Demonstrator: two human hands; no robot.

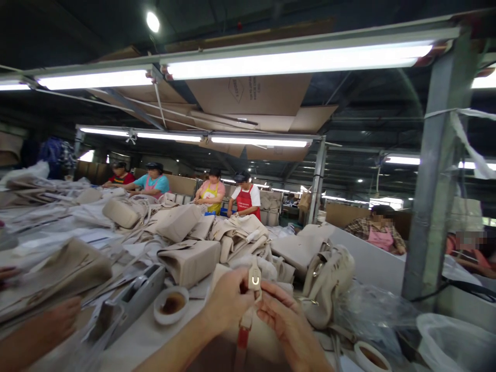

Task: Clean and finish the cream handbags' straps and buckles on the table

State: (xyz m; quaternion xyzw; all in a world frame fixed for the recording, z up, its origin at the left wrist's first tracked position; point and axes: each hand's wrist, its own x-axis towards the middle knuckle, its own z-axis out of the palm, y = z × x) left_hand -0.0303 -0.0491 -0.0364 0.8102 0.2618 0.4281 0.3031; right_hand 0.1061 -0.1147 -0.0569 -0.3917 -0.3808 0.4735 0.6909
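My left hand (228,299) pinches the upper end of a beige strap (254,281) that carries a small metal U-shaped fitting. My right hand (281,318) holds the same strap just below and to the right, fingers curled around it. The strap runs down between both hands to a reddish end (243,338). Under my hands lies a beige bag (263,343), partly hidden by them.
A grey tape dispenser (129,302) and a small white bowl (171,305) sit to the left. Piles of beige bags (189,258) cover the long table. Another person's hand (58,320) rests at the left. Several workers stand at the far end. A steel post (437,196) rises at right.
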